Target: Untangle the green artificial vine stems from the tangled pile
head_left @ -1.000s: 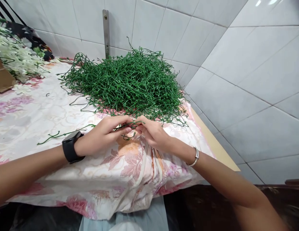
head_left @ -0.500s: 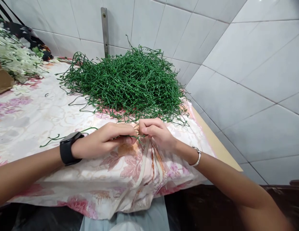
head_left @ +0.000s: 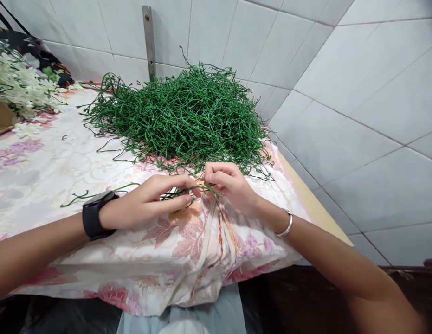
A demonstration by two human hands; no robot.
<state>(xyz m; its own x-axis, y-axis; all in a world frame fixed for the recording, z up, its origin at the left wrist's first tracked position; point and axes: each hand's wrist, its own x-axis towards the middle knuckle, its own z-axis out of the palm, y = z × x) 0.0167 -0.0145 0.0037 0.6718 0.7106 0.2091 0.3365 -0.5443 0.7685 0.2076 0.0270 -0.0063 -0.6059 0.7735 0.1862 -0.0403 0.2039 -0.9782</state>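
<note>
Thin green plastic stems (head_left: 183, 189) run under and between the fingers of my left hand (head_left: 160, 197), whose thumb and forefinger stand apart around them. Their branched tails (head_left: 78, 197) stick out past the black watch on my left wrist. My right hand (head_left: 229, 183), with a silver bangle at the wrist, is closed in a pinch on the tip end of a green stem, just right of my left fingertips. Behind both hands lies a large tangled heap of green stems (head_left: 188, 116).
A floral cloth (head_left: 38, 176) covers the table and bunches at the front edge. White artificial flowers (head_left: 24, 83) and a piece of cardboard (head_left: 2, 116) are at the far left. A metal strip (head_left: 149, 41) stands against the tiled wall; bare board (head_left: 316, 208) shows at right.
My left thumb and fingers have spread apart, showing more of the stems. My right hand has shifted slightly up and right, still pinched.
</note>
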